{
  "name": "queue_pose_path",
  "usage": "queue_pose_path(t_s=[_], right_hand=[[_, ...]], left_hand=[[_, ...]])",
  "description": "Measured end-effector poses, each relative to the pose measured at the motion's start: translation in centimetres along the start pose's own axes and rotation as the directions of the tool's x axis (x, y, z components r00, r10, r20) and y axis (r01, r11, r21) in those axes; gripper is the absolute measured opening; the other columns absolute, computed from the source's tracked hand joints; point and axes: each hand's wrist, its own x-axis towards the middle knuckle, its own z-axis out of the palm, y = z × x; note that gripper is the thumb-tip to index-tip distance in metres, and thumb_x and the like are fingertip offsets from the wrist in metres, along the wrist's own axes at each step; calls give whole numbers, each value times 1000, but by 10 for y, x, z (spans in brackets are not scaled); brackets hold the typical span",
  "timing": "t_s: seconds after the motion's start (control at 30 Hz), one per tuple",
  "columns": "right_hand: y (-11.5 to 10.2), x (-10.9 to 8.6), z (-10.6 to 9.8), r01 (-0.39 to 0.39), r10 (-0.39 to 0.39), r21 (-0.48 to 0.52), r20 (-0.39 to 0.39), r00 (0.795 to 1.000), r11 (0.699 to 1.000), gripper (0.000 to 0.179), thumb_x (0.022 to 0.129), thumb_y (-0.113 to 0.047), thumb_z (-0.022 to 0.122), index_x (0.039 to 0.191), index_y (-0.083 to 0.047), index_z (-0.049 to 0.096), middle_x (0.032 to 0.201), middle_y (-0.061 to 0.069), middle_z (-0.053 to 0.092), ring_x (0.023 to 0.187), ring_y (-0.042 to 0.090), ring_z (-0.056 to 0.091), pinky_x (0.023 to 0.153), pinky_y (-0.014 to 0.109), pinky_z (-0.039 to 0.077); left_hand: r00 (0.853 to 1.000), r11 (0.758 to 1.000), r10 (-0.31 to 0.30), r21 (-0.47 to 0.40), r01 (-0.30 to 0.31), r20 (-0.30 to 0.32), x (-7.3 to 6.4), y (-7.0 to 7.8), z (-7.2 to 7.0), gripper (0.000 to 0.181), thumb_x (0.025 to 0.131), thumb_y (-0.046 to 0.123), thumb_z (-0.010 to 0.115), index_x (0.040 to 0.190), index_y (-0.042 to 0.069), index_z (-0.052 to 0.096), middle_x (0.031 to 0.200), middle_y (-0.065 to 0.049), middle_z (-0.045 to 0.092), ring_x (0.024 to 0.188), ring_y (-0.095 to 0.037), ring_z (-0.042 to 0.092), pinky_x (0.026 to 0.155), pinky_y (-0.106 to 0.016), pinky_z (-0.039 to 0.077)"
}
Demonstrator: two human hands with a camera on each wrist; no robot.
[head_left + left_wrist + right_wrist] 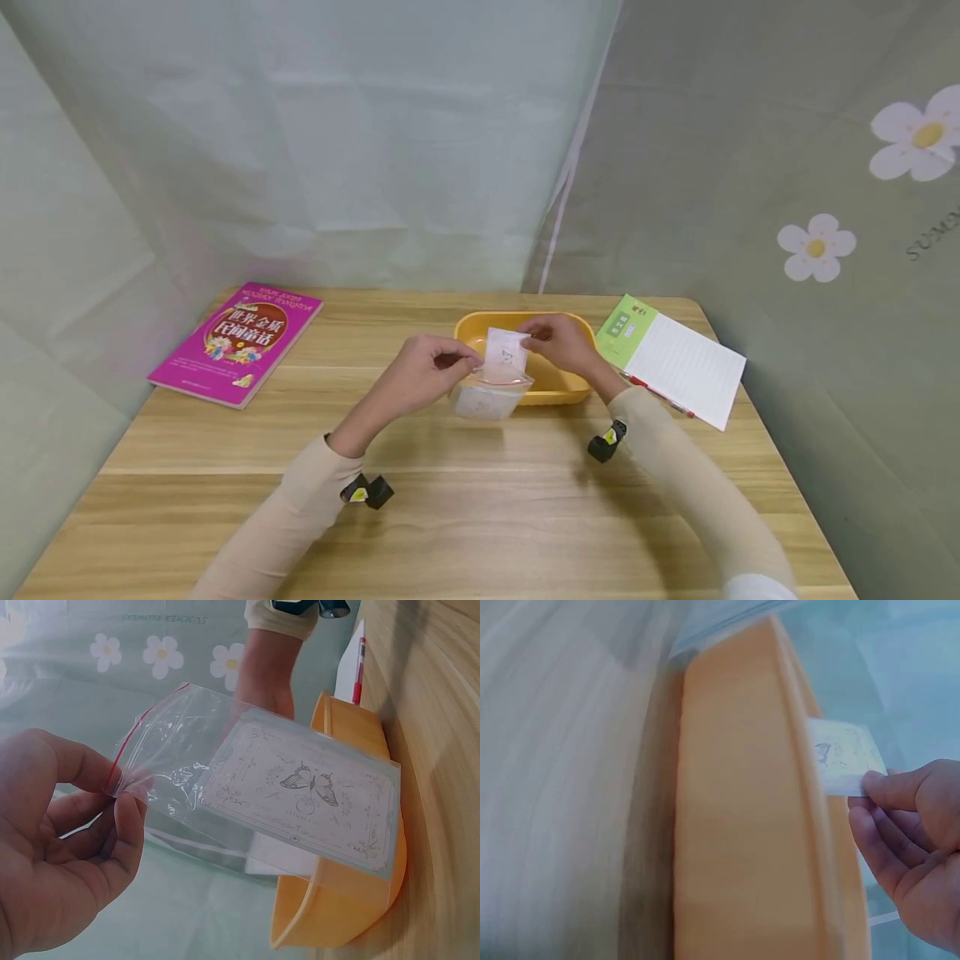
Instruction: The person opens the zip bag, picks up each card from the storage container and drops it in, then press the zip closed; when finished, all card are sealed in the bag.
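Note:
My left hand (429, 372) pinches the top edge of a clear zip bag (184, 757) with a red seal line. Inside the bag lies a pale card (307, 791) printed with a butterfly and an ornate border. In my right hand (561, 340), thumb and fingers pinch the edge of another white card (847, 754) with a small drawing on it. That card stands just behind the bag's mouth in the head view. Both hands are over the front part of a yellow plastic basket (558, 385), and the bag hangs in front of its rim.
A magenta book (236, 346) lies at the left of the wooden table (465, 517). To the right are a lined notepad (686, 367) with a green top and a red pen (656, 393) along its edge. Fabric curtains (375, 150) enclose the table's back and sides.

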Motion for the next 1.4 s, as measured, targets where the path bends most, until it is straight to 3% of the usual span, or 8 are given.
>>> queue_pose_path(t_s=[0.27, 0.77, 1.13, 1.4], right_hand=[[-15, -16, -12, 20, -20, -1, -73, 997, 1000, 16, 93, -17, 77, 106, -8, 77, 96, 5, 75, 88, 21, 72, 80, 39, 60], [-51, -40, -42, 87, -81, 26, -188, 979, 996, 13, 94, -20, 76, 101, -9, 78, 94, 6, 77, 79, 18, 72, 69, 34, 57], [-78, -57, -60, 210, -179, 65, -314, 932, 976, 11, 90, -13, 79, 99, -6, 78, 87, 7, 77, 73, 16, 71, 64, 22, 55], [-92, -69, -68, 333, -281, 67, -399, 873, 941, 9, 88, -4, 79, 97, -4, 78, 86, 8, 77, 73, 5, 70, 70, 19, 57]], left_hand=[[1000, 1000, 3, -6, -3, -8, 0, 0, 0, 14, 98, 13, 68, 102, 6, 80, 93, -1, 76, 81, -13, 69, 72, -29, 58], [1000, 1000, -5, -22, 5, -8, 0, 1, 2, 12, 98, 16, 69, 98, 11, 80, 91, 0, 75, 81, -23, 69, 69, -28, 56], [1000, 999, -17, -36, 17, 2, 1, 2, 2, 16, 99, 16, 67, 102, 5, 79, 92, -1, 76, 84, -28, 71, 68, -28, 56], [1000, 999, -15, -29, 16, 2, 1, 1, 2, 14, 99, 16, 67, 101, 8, 80, 93, -2, 76, 86, -31, 71, 69, -29, 56]])
